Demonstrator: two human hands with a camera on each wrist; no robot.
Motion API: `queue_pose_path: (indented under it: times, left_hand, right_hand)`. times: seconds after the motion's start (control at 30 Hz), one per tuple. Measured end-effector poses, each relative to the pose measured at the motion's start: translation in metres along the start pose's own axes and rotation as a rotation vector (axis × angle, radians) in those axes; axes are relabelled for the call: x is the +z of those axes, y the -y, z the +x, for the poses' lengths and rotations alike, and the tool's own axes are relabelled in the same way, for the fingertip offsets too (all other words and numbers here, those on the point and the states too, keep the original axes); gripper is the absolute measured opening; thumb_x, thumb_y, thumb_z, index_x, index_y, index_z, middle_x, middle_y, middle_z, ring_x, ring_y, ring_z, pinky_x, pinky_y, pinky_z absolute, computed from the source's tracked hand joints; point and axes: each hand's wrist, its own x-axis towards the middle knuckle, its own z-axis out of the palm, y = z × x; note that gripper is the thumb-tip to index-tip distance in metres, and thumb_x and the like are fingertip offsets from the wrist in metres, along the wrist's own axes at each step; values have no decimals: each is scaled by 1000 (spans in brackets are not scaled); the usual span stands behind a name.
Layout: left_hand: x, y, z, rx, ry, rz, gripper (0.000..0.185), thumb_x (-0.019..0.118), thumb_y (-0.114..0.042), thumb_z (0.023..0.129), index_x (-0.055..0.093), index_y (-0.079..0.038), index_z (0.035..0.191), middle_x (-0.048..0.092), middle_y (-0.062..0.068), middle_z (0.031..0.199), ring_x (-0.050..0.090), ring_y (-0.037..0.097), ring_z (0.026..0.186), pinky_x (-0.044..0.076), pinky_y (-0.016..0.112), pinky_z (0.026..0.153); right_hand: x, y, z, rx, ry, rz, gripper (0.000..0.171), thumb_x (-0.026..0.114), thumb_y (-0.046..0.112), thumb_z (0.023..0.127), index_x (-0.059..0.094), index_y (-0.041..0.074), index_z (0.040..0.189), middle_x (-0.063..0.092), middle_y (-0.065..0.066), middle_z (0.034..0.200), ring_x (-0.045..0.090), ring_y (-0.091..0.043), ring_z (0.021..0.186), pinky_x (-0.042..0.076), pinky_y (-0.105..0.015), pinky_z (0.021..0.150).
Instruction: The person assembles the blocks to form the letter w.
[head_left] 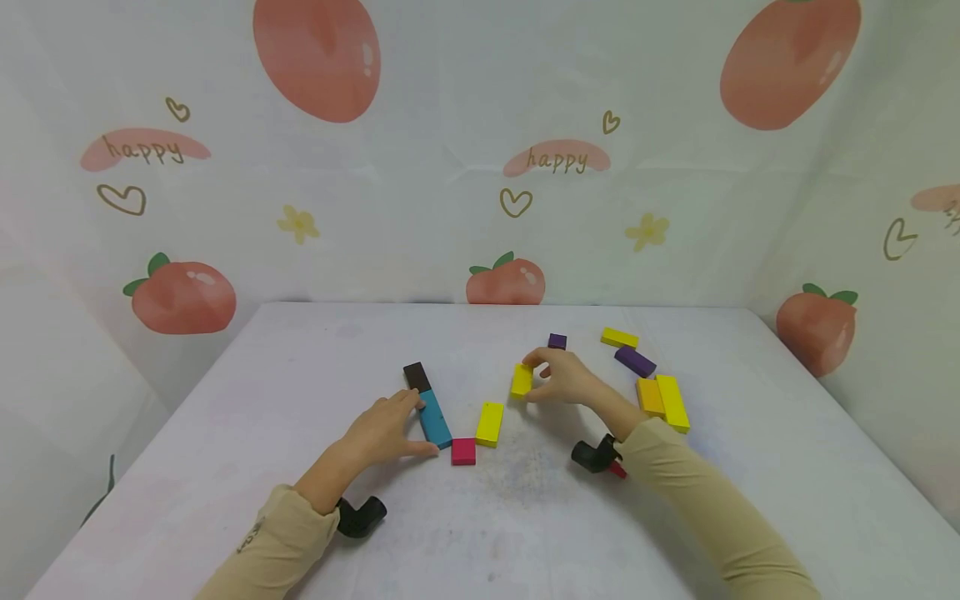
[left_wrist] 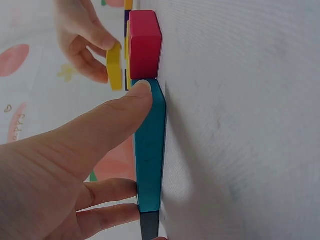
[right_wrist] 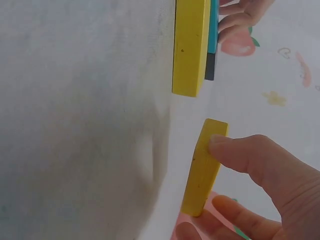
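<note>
In the head view, my left hand (head_left: 384, 429) lies along the left side of a long blue block (head_left: 436, 419). Its thumb touches the near end of that block, and spread fingertips rest along the upper edge farther back, clear in the left wrist view. A black block (head_left: 417, 377) adjoins the blue one's far end; a red block (head_left: 463, 452) sits at the near end. My right hand (head_left: 564, 377) pinches a yellow block (right_wrist: 202, 167) between thumb and fingers, raised above the table. Another yellow block (head_left: 490, 424) lies beside the red one.
To the right lie a dark purple block (head_left: 635, 362), a yellow block (head_left: 619, 337), an orange block (head_left: 649, 397) and a long yellow block (head_left: 672, 403). A small purple block (head_left: 557, 341) is behind my right hand. Black curved pieces (head_left: 362, 517) show by both wrists.
</note>
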Motion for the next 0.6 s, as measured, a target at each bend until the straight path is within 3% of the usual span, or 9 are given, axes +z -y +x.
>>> queue_pose_path:
  times: [0.27, 0.6]
  left_hand:
    - [0, 0, 0, -10, 8, -6, 73, 77, -42, 72, 51, -1, 126, 46, 19, 139, 51, 38, 116, 46, 51, 98]
    - [0, 0, -1, -4, 8, 4, 77, 77, -43, 72, 49, 1, 128, 46, 20, 139, 51, 39, 116, 45, 52, 98]
  right_hand:
    - [5, 4, 4, -36, -1, 19, 51, 76, 16, 75, 56, 0, 119, 61, -18, 119, 62, -29, 99, 53, -38, 90]
    - [10, 10, 6, -12, 1, 47, 50, 76, 18, 76, 57, 2, 119, 61, -15, 119, 60, -28, 99, 53, -37, 89]
